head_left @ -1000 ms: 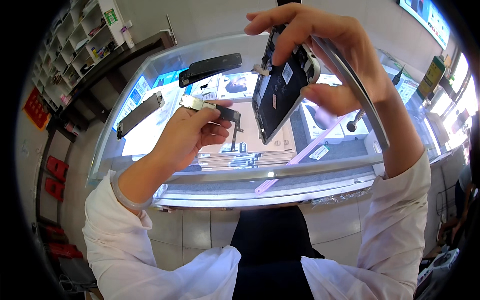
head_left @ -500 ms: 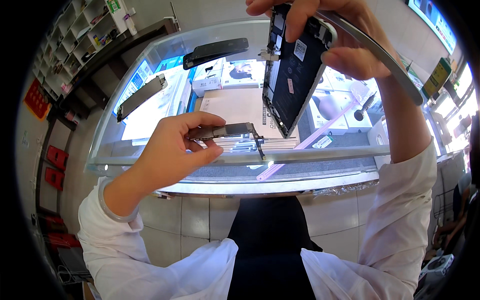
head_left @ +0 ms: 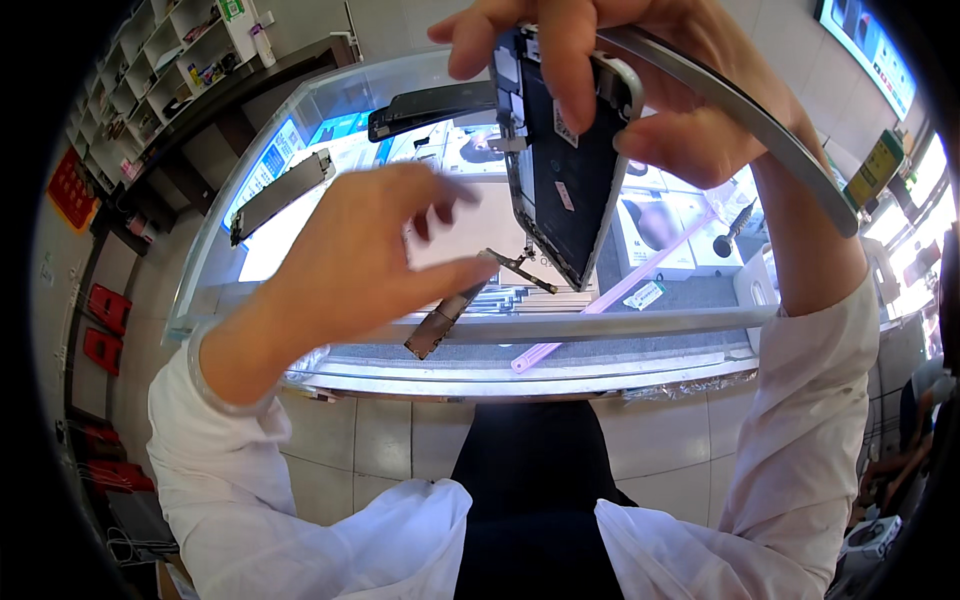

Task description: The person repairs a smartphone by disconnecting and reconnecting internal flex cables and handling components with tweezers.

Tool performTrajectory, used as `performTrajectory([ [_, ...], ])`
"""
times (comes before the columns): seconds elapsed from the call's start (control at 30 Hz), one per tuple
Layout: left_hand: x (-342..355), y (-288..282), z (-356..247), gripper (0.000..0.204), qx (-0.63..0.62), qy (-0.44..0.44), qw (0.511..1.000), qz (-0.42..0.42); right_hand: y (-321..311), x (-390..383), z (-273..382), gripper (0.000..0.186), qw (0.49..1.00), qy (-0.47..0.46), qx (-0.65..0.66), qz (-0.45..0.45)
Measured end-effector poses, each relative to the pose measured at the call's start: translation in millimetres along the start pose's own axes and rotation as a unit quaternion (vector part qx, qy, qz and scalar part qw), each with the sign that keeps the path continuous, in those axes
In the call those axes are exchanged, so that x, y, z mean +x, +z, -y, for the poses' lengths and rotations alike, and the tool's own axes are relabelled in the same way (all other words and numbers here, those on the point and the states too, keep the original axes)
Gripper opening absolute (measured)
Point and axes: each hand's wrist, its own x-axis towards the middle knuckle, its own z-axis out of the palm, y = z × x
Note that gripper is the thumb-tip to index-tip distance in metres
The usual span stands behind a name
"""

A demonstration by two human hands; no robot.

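Observation:
My right hand (head_left: 690,120) grips an opened phone body (head_left: 580,215), tilted upright, with its black battery and inner frame showing. A long, curved grey metal tool (head_left: 745,115) is tucked in the same hand. My left hand (head_left: 345,265), partly blurred, has its thumb and fingers apart. Below its thumb tip is a narrow phone circuit board (head_left: 440,325) with metal shielding and a thin dark arm (head_left: 525,272), slanting over the near part of the glass counter (head_left: 650,325). Whether the thumb touches the board I cannot tell.
Another metal-shielded board (head_left: 282,195) lies on the counter at left. A dark phone (head_left: 435,107) lies behind it. White boxes (head_left: 650,230) and a pink tube (head_left: 645,270) show through the glass. A green-and-yellow bottle (head_left: 873,170) stands at right.
My left hand has let go of the circuit board, which has turned from level to slanting down toward me. My right hand has shifted the phone body slightly left.

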Motion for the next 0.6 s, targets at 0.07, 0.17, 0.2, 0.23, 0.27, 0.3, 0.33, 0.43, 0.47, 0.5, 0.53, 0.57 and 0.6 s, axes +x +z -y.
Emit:
performTrajectory([
  [0.07,24.0,10.0,9.6,0.058,-0.133,-0.014,0.991,-0.015,-0.5,3.8,0.7,0.028,1.0,0.004,-0.025,0.015],
  [0.17,49.8,19.6,26.4,0.065,-0.206,-0.046,0.968,0.138,-0.1,16.7,-3.1,0.026,0.998,-0.03,0.023,0.049],
  [0.2,54.0,22.1,31.0,0.059,-0.28,-0.058,0.944,0.164,-0.8,20.8,-7.1,0.026,0.996,-0.042,0.05,0.061],
  [0.23,57.4,24.2,34.6,0.05,-0.3,-0.053,0.939,0.159,-1.1,18.3,-2.2,0.026,0.997,-0.046,0.033,0.059],
  [0.27,58.6,25.4,37.4,0.041,-0.323,-0.038,0.932,0.16,-3.6,14.1,-0.4,0.027,0.998,-0.025,0.024,0.042],
  [0.3,60.3,25.6,39.8,0.034,-0.318,-0.029,0.934,0.162,-5.2,8.6,3.4,0.028,1.0,-0.004,0.016,0.026],
  [0.33,61.2,24.6,41.7,0.026,-0.318,0.005,0.933,0.167,-9.5,-0.5,9.1,0.029,1.0,0.018,0.009,0.011],
  [0.43,62.9,24.4,46.2,0.018,-0.341,0.036,0.925,0.163,-25.1,-14.0,1.6,0.043,1.0,0.007,-0.018,-0.024],
  [0.47,63.5,24.7,47.9,0.019,-0.351,0.034,0.922,0.159,-30.9,-17.0,-3.8,0.05,0.999,-0.007,-0.017,-0.033],
  [0.5,63.7,24.9,49.7,0.019,-0.353,0.03,0.922,0.154,-38.1,-21.0,-3.2,0.062,0.998,-0.033,-0.051,-0.033],
  [0.53,63.8,25.7,51.6,0.018,-0.356,0.026,0.922,0.149,-41.7,-28.5,-1.3,0.06,0.996,-0.016,-0.075,-0.052],
  [0.57,63.8,25.9,53.7,0.018,-0.359,0.023,0.922,0.144,-44.3,-36.0,0.7,0.058,0.993,0.002,-0.099,-0.069],
  [0.6,63.3,26.6,55.5,0.018,-0.355,0.022,0.924,0.142,-44.3,-48.4,8.8,0.046,0.987,0.057,-0.106,-0.111],
])
